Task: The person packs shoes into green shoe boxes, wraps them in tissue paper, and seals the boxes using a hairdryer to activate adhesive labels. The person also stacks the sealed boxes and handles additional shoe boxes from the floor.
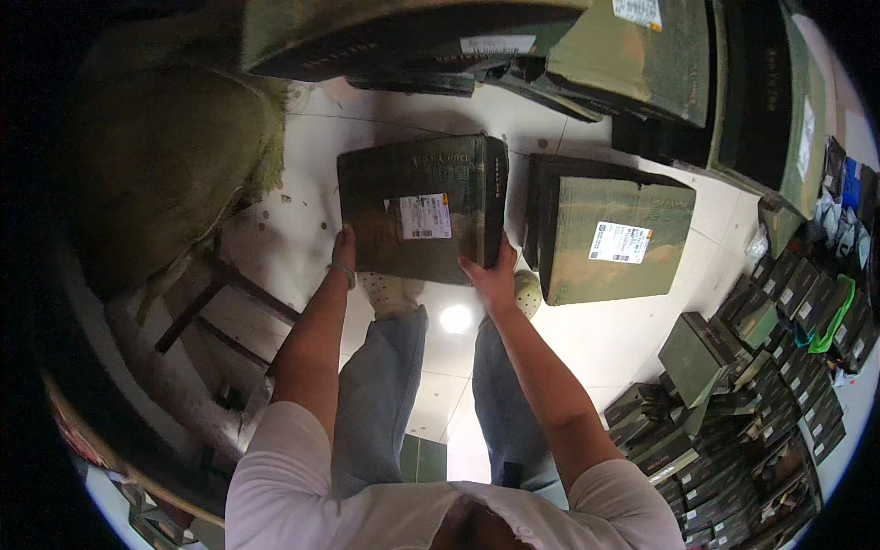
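Between my two hands is a dark green cardboard box (380, 183) with a white label on its top. My left hand (344, 251) presses against its left side near the front corner, and a bracelet circles that wrist. With its thumb on top, my right hand (495, 272) grips the front right corner. The fingers of both hands are partly hidden by the box. Just right of it, another green box (587, 266) with a white label rests on the floor, a narrow gap between the two.
Large green boxes (632, 55) stand along the far side. At the left is a bulky olive-brown sack (174, 156) beside a dark metal frame (197, 316). Many smaller dark boxes (701, 357) are piled at the right. My shoes (527, 295) are on the pale tiled floor.
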{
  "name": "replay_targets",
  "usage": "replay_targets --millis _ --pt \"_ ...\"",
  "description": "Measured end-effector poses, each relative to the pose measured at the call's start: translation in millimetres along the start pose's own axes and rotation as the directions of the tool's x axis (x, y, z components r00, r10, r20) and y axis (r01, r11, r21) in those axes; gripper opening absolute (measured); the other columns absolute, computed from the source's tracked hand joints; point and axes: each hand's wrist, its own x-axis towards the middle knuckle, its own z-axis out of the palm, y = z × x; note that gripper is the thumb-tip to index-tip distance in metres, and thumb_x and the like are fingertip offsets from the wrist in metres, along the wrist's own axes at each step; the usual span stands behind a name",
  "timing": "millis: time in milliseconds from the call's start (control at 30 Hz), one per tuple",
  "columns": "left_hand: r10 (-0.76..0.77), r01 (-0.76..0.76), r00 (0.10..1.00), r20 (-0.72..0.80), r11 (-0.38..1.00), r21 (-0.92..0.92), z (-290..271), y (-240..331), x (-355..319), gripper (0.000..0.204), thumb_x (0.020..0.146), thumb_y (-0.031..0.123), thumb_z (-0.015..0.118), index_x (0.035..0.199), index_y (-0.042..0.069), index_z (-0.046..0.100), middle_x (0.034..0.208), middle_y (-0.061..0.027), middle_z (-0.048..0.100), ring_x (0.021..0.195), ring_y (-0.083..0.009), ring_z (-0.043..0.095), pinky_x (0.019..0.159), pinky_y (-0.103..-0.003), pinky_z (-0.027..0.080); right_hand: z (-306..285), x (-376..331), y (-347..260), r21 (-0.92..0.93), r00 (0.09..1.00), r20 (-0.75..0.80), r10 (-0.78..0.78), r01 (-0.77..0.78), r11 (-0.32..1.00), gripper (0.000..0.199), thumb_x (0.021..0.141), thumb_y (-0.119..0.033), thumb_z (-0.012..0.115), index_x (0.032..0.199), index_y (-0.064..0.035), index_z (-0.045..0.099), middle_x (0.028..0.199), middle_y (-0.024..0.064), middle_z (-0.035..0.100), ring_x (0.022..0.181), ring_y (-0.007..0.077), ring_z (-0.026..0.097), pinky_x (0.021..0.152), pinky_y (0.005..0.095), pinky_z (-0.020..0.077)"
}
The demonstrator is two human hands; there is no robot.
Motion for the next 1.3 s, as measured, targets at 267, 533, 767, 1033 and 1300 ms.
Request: replay_targets --millis 267,533,767,1033,1300 --pt "0.106 -0.090 0.980 -0.168 0.991 0.100 -50.3 18.1 -280.9 0.067 0.086 0.060 0.058 0.119 0.002 0.058 0.105 -0.0149 0.064 0.098 -0.0271 0.060 0.088 -0.035 0.045 -137.1 -146.2 -93.0 0.161 0.976 0.179 0.124 -0.154 0.975 0.073 0.074 -0.020 0.076 0.136 0.0009 0.042 0.121 0.0157 0.051 0.108 0.0257 0.053 0.094 0.0363 0.0438" --pt "0.269 -0.274 0.956 -0.115 0.962 -0.023 -112.1 153.7 -625.1 0.049 0.089 0.043 0.064 0.114 0.001 0.059 0.094 -0.0113 0.068 0.085 -0.0161 0.064 0.076 -0.029 0.050 -342.3 -335.2 -355.8 0.300 0.942 0.279 0.188 -0.272 0.915 0.081 0.074 -0.015 0.074 0.141 0.0036 0.033 0.126 0.0156 0.052 0.112 0.0254 0.052 0.096 0.0351 0.0431" --pt "0.255 -0.484 0.756 -0.603 0.838 -0.253 -177.2 145.4 -792.4 0.042 0.095 0.037 0.058 0.112 -0.001 0.055 0.087 -0.0116 0.066 0.077 -0.0163 0.062 0.070 -0.029 0.049 -315.5 -356.5 -497.8 0.169 0.802 0.521 -0.293 0.240 0.956 0.078 0.072 -0.017 0.074 0.139 0.0035 0.039 0.125 0.0132 0.053 0.112 0.0234 0.052 0.095 0.0342 0.0422" --pt "0.478 -0.566 0.814 -0.330 0.780 -0.268 -204.2 53.4 -785.1 0.032 0.097 0.030 0.052 0.102 0.000 0.062 0.082 -0.0097 0.067 0.076 -0.0185 0.062 0.073 -0.032 0.050 -60.0 -388.9 -634.4 0.256 0.463 0.601 -0.652 0.661 0.705 0.064 0.090 -0.025 0.062 0.142 0.0033 0.037 0.145 0.0185 0.040 0.134 0.0254 0.038 0.109 0.0343 0.0297" --pt "0.132 -0.536 0.387 -0.913 0.838 -0.106 -401.9 26.4 -729.2 0.033 0.094 0.024 0.056 0.120 0.003 0.058 0.107 -0.0179 0.064 0.096 -0.0318 0.060 0.085 -0.039 0.048 -29.1 -418.5 -483.6 0.032 0.713 0.599 -0.363 0.432 0.901 0.086 0.084 -0.036 0.071 0.147 -0.0021 0.023 0.148 0.0208 0.032 0.137 0.0329 0.030 0.109 0.0440 0.0281"
